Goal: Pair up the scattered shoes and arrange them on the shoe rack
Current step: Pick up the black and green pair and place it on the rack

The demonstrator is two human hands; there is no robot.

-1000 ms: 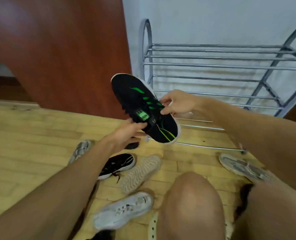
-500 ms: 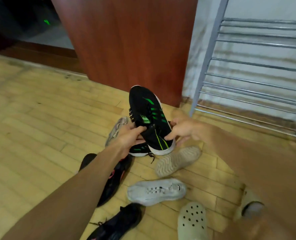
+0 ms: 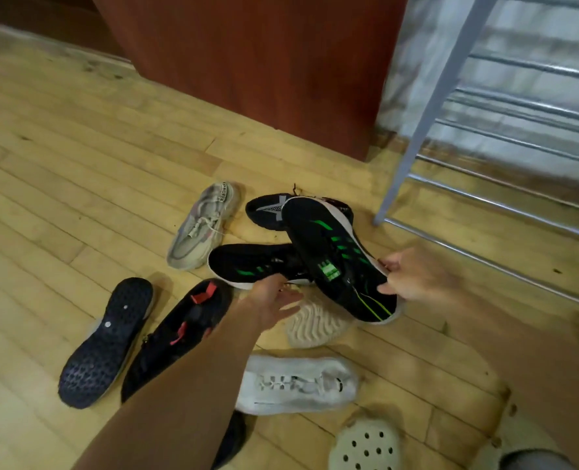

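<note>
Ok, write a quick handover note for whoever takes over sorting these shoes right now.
Right hand grips the black-and-green sneaker, raised over the pile.
Left hand is open, reaching for its mate on the floor.
Shoe rack at right: no shoes on the visible bars.
Done: one pair located.
Left: shelve it, then match the beige sneaker, white sneaker, dark shoes and clog.

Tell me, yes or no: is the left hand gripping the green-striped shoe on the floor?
No: the left hand is open above the floor shoe, fingers spread, not closed on it.
</note>
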